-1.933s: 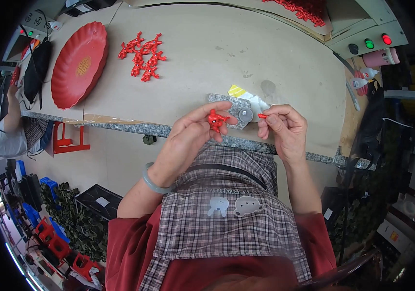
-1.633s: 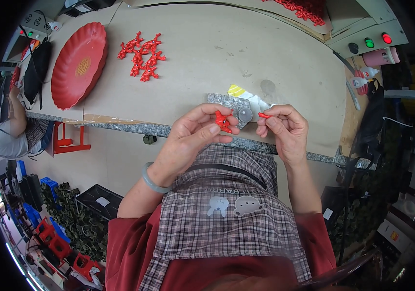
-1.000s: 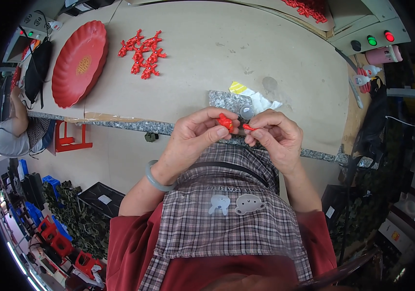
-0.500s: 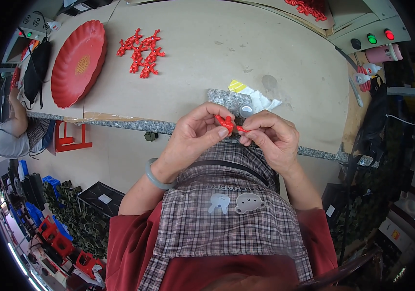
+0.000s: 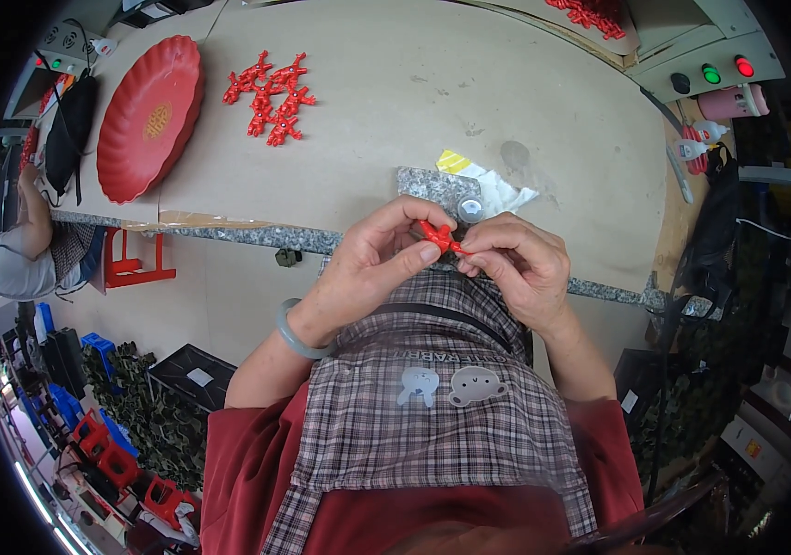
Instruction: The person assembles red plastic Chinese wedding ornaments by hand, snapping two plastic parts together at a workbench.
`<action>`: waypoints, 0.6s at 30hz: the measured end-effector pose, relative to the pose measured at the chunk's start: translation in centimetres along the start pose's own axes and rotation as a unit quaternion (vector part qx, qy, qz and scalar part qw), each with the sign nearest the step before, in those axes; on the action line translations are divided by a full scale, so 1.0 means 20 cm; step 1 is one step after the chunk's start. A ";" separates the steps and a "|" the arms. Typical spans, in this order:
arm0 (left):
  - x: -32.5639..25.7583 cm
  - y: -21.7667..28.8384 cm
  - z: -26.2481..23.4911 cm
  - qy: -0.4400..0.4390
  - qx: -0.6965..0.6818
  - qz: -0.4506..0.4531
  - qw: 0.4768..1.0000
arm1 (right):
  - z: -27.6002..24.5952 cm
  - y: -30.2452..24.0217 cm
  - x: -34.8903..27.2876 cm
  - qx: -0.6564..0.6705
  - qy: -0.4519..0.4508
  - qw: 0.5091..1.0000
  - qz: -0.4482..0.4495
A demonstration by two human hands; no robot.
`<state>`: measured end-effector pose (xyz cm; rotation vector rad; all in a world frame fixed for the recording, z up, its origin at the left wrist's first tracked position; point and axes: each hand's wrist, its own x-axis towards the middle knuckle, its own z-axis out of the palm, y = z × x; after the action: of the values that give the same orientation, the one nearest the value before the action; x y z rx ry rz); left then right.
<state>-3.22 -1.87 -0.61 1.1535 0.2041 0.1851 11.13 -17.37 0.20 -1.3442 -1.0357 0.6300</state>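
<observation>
Between the thumb and fingers of my left hand [image 5: 383, 248] is a small glossy red plastic figure [image 5: 437, 235], with stubby limbs. My right hand [image 5: 522, 266] pinches a small red piece [image 5: 458, 248] against the figure's right side; fingertips partly hide where the two meet. Both hands are just above the table's near edge, in front of my apron. Just beyond them lie a grey speckled slab [image 5: 428, 185], a small round silvery-rimmed container [image 5: 469, 209] and a crumpled white and yellow wrapper [image 5: 497, 189]. Farther left, several similar red figures [image 5: 271, 97] lie in a cluster.
A large red scalloped tray [image 5: 118, 139] stands on the table [image 5: 368, 102] at the left. At the right are a control box with lit buttons [image 5: 710, 72], a pink bottle [image 5: 733, 100] and small white bottles [image 5: 692, 148]. Another person [image 5: 25, 259] sits at far left.
The small red piece in my right hand has come up against the figure, closing the gap between them. My left hand has shifted slightly right with the figure.
</observation>
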 end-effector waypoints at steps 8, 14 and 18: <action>0.00 -0.02 0.01 0.012 0.059 0.014 0.998 | -0.01 0.00 0.00 -0.115 -0.005 0.992 -0.056; 0.02 0.02 0.00 0.002 0.231 0.099 0.968 | -0.04 0.01 0.00 -0.241 -0.026 0.946 -0.214; 0.02 0.04 0.02 0.000 0.263 0.094 0.960 | -0.05 0.01 -0.01 -0.268 -0.033 0.928 -0.258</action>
<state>-2.80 -1.74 0.23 1.7049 0.1471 0.3105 11.99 -17.95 0.13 -1.4260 -1.6208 -0.0156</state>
